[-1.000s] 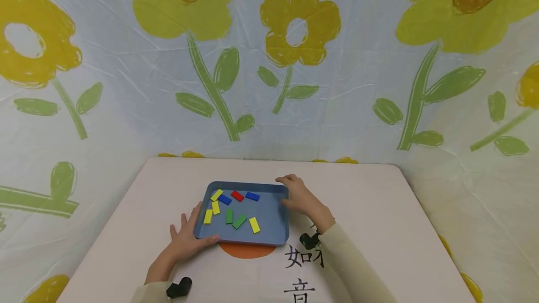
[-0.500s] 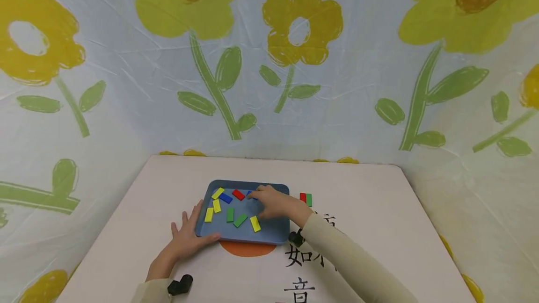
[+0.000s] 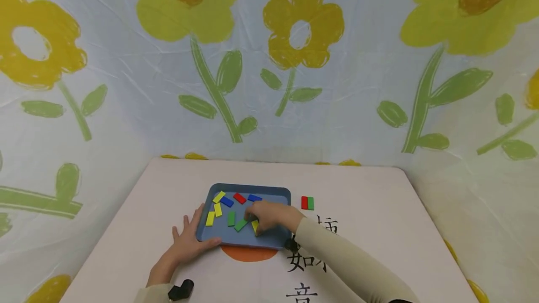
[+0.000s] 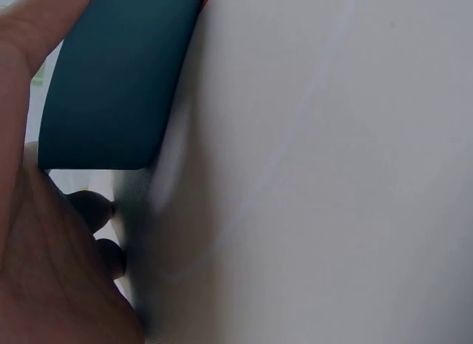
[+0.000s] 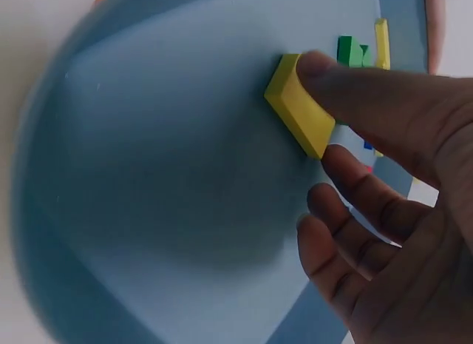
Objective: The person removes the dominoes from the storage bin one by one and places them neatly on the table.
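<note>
A blue-grey tray holding small flat coloured blocks lies on the table. My left hand rests at its near left corner, fingers spread, index finger along the left side and thumb along the front wall. Inside the tray, my right hand reaches down over a yellow block. In the right wrist view, thumb and index finger pinch this block by its ends, close over the tray floor. Left of it lie two green blocks; a blue block lies just behind the hand.
More yellow blocks, another blue block and a red block lie in the tray's left part. Right of the tray, a red block and a green block sit side by side on the table, near printed black characters.
My right hand has moved left from the tray's right edge into the tray, then down toward the near yellow block, uncovering the red and green pair. The left hand stays at the corner.
</note>
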`<state>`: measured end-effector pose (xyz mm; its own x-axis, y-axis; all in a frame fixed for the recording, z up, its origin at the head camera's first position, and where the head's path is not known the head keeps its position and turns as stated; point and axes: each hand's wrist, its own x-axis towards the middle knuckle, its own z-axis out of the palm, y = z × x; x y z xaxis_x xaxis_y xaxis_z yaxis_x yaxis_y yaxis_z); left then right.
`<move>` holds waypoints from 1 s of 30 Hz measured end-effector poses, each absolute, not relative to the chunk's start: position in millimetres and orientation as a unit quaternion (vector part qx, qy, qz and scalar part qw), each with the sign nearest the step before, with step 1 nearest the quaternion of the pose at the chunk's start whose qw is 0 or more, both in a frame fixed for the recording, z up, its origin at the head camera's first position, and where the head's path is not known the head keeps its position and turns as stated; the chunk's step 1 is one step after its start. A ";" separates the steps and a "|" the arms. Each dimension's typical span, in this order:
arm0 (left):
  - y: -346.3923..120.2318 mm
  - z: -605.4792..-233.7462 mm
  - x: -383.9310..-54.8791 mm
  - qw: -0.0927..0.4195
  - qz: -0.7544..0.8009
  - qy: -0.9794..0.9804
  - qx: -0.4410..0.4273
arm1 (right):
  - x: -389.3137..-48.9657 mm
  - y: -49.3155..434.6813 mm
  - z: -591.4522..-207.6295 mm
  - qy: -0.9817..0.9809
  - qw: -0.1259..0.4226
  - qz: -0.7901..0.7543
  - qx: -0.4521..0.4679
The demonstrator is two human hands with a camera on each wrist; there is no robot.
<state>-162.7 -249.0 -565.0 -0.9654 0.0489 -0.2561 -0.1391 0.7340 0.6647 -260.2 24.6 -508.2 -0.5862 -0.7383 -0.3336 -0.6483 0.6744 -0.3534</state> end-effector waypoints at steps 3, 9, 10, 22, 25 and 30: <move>-249.2 -565.7 -159.0 0.134 0.358 0.924 -0.027 | -259.0 20.8 -512.5 0.880 0.243 -0.114 -0.393; -246.8 -567.9 -156.2 0.140 0.360 0.922 -0.029 | -263.6 18.4 -516.5 0.882 0.253 -0.138 -0.374; -246.5 -568.1 -156.3 0.140 0.359 0.922 -0.031 | -265.0 18.5 -516.6 0.880 0.255 -0.143 -0.374; -243.0 -565.2 -161.3 0.136 0.361 0.922 -0.039 | -277.8 28.6 -516.7 0.885 0.246 -0.180 -0.352; -244.4 -563.7 -159.9 0.133 0.359 0.923 -0.041 | -278.7 27.8 -517.6 0.887 0.240 -0.187 -0.348; -244.6 -562.1 -161.2 0.124 0.358 0.925 -0.037 | -286.7 28.2 -516.1 0.897 0.220 -0.190 -0.332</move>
